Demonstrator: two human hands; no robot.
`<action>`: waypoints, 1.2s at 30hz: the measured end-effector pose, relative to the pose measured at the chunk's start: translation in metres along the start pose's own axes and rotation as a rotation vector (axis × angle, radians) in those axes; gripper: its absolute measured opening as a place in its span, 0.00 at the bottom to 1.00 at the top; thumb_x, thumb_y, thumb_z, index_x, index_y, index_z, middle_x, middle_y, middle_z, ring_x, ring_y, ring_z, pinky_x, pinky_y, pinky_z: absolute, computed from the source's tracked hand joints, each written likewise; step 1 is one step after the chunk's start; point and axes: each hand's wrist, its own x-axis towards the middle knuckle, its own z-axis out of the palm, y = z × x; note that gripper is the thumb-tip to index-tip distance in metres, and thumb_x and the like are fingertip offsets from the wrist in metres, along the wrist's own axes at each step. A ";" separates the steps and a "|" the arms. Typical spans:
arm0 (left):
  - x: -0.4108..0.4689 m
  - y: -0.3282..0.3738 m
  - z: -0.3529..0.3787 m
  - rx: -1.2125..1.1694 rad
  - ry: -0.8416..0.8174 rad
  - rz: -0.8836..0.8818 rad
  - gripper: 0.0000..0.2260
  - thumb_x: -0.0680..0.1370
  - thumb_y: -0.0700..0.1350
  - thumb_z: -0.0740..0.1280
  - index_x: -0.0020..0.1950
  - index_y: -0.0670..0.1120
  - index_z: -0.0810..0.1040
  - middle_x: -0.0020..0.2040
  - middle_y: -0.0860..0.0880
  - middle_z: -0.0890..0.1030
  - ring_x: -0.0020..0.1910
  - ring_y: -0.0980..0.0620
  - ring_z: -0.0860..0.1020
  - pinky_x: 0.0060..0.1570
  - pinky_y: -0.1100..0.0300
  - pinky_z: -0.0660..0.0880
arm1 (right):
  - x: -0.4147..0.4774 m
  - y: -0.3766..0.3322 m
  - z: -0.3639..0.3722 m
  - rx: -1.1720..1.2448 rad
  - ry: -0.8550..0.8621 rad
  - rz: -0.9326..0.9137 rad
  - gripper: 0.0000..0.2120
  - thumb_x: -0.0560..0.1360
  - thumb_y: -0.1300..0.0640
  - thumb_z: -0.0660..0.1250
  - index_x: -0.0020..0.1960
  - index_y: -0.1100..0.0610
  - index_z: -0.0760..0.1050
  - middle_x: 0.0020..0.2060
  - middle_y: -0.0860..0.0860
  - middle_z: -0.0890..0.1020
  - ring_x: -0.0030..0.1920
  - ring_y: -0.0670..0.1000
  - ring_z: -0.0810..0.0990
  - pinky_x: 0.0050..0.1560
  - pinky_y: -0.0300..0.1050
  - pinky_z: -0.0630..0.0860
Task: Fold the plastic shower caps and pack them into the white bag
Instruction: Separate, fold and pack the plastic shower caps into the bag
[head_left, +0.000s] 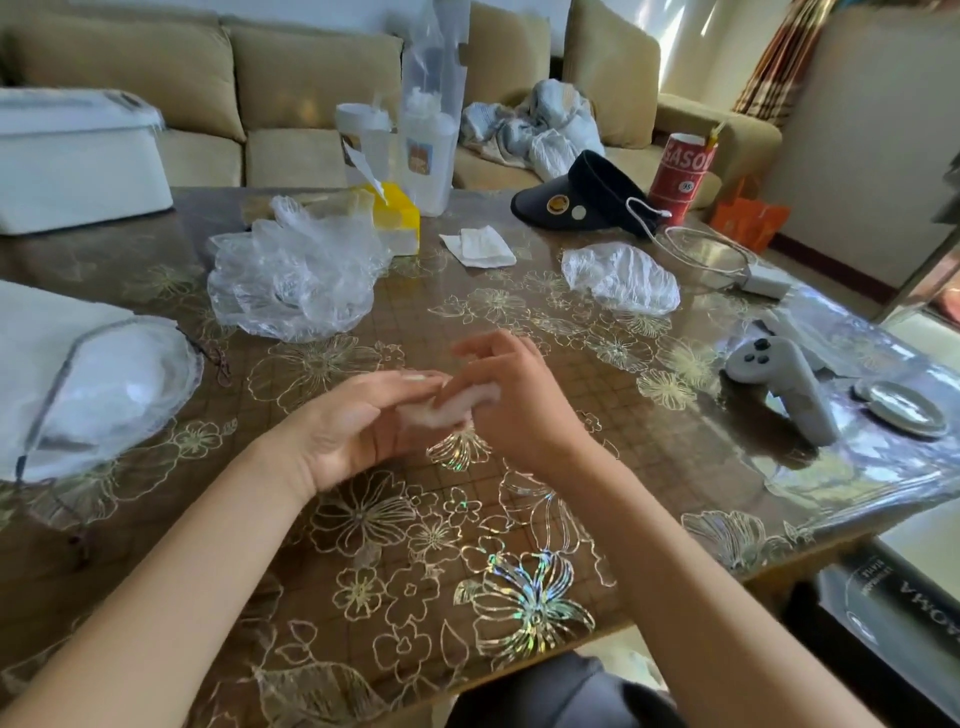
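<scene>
So that its folds cannot spring open, my left grip (358, 415) and right grip (511, 395) pinch the blurred, seemingly folded shower cap (457, 402) between them; the white bag (104, 384) waits to their left, loose caps (291, 275) beyond.

Soft daylight comes from my upper right, blowing out the wall there and laying glare on the glossy table (675, 467) — its foil flowers glint. My left hand (353, 426), right hand (514, 395) and the shower cap (452, 405) between them are motion-blurred; the sofa (182, 78) bows near the frame's edge.
</scene>
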 end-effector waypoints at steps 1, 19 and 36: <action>0.002 0.001 -0.002 0.044 0.070 0.032 0.16 0.70 0.40 0.66 0.56 0.38 0.79 0.51 0.41 0.83 0.41 0.52 0.83 0.43 0.60 0.81 | 0.003 -0.001 -0.004 0.098 -0.020 0.101 0.16 0.70 0.71 0.61 0.44 0.56 0.84 0.55 0.49 0.77 0.55 0.47 0.72 0.52 0.38 0.72; -0.129 0.005 -0.051 1.114 1.142 0.507 0.11 0.78 0.47 0.65 0.55 0.42 0.77 0.50 0.47 0.79 0.48 0.50 0.76 0.47 0.57 0.71 | 0.007 -0.091 0.078 0.935 -0.287 0.424 0.05 0.75 0.65 0.67 0.41 0.60 0.74 0.40 0.57 0.78 0.36 0.52 0.80 0.38 0.49 0.82; -0.120 0.014 -0.115 1.309 1.070 0.510 0.19 0.83 0.42 0.52 0.75 0.41 0.60 0.77 0.44 0.56 0.77 0.49 0.50 0.73 0.54 0.47 | 0.002 -0.171 0.137 0.826 0.146 0.341 0.07 0.73 0.63 0.60 0.40 0.53 0.65 0.44 0.50 0.73 0.43 0.49 0.71 0.40 0.39 0.66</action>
